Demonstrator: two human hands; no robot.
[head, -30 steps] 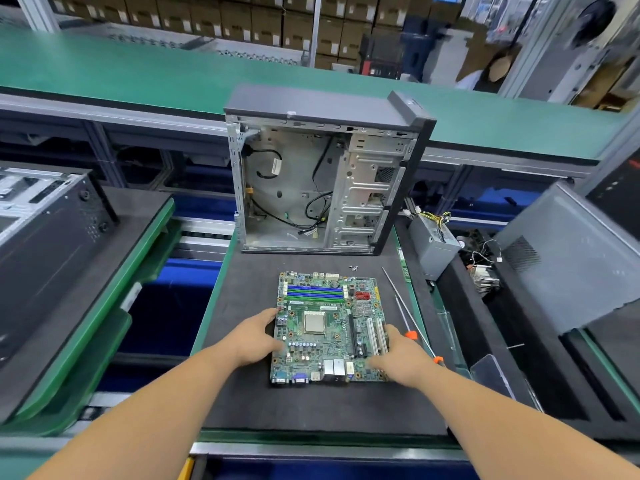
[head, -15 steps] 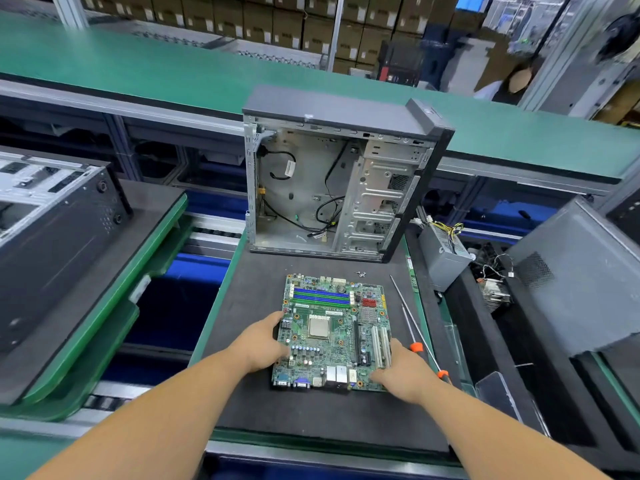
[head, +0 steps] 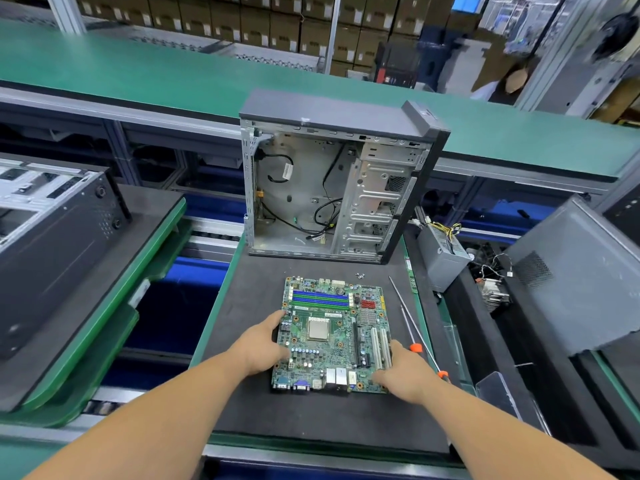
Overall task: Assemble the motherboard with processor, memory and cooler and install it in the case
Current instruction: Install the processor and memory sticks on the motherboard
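The green motherboard (head: 332, 341) lies flat on the black mat (head: 311, 420), with a silver processor (head: 318, 329) in its socket and blue and green memory slots (head: 320, 299) at its far end. My left hand (head: 263, 348) grips the board's left edge, thumb stretched along that side. My right hand (head: 405, 372) grips the near right corner beside the white expansion slots. The open computer case (head: 332, 188) stands upright behind the board, with loose black cables inside. A finned cooler (head: 493, 292) sits to the right, off the mat.
Two long screwdrivers (head: 412, 327) with orange collars lie right of the board. Small screws (head: 360, 276) rest near the case. A grey power supply (head: 441, 261) and a grey side panel (head: 571, 278) stand at the right. Another case (head: 52, 230) lies on the left pallet.
Both hands stay on the motherboard's sides and the board keeps its place on the mat. Only my view has shifted a little.
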